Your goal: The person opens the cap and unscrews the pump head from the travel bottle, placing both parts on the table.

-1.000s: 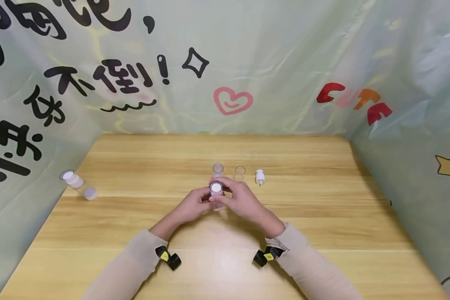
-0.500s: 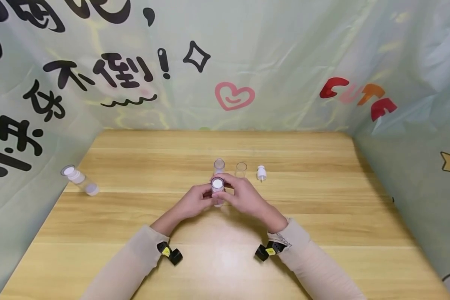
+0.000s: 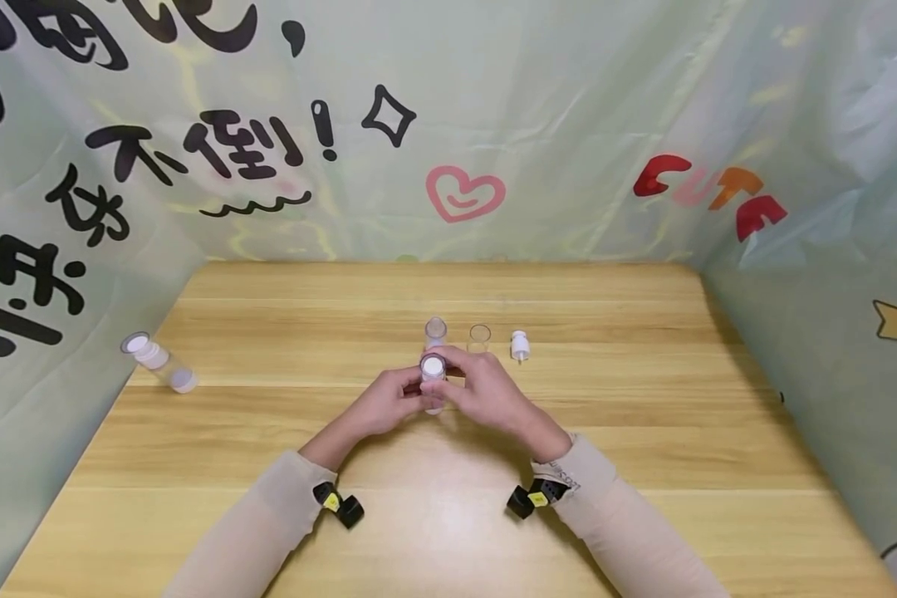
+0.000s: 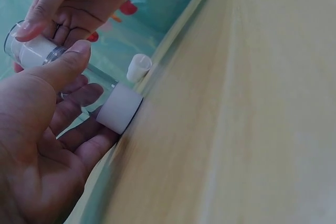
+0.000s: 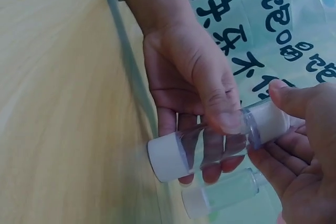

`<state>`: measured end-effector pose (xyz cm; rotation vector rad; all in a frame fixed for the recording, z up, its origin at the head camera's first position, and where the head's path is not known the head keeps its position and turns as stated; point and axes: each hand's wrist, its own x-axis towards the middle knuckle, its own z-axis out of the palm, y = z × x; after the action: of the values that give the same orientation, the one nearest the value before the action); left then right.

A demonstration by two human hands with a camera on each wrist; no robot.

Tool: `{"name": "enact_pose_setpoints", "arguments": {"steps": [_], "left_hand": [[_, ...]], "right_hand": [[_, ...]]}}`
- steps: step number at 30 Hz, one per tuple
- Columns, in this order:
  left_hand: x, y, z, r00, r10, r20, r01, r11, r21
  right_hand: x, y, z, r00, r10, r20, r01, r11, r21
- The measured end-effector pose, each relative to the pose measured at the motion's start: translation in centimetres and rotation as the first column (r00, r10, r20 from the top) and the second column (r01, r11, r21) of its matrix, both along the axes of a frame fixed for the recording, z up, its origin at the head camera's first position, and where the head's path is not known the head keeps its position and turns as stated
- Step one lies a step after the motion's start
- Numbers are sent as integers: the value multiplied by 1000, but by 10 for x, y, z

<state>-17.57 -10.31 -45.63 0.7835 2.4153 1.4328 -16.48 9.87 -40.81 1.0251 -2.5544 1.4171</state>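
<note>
A clear pump bottle [image 3: 433,397] with a white base stands upright on the table between both hands. My left hand [image 3: 381,404] holds its transparent body, thumb on one side and fingers round the other, as the right wrist view shows. At the top, my right hand [image 3: 491,400] pinches the clear cap [image 5: 274,120] that covers the white pump part. In the left wrist view the white base [image 4: 119,109] touches the tabletop. Just behind the hands is a second clear bottle [image 3: 435,330], partly hidden in the head view.
Right of the second bottle stands a loose clear cap [image 3: 480,334], and beside it a white pump head [image 3: 520,344]. Another capped pump bottle [image 3: 159,363] stands at the table's left edge. A printed cloth [image 3: 561,124] encloses the wooden table [image 3: 643,399] at back and sides.
Both hands keep their grip on the bottle in about the same place. The whole head view has shifted slightly.
</note>
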Motion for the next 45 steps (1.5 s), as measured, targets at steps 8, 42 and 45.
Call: {"name": "enact_pose_setpoints", "arguments": {"steps": [8,42,45], "left_hand": [[0,-1,-1,1000,-4,-8,4,1000,0],[-1,-1,-6,998,-2,65,-4,995,98],[-1,-1,-7,998,-6,66,-1,994,112]], "right_hand": [[2,-2,2,999,-21,29,22,999,-24],[5,17,36,996,-68,-63,52,971,-235],[5,22,36,994,-99,-36,88,972,-218]]}}
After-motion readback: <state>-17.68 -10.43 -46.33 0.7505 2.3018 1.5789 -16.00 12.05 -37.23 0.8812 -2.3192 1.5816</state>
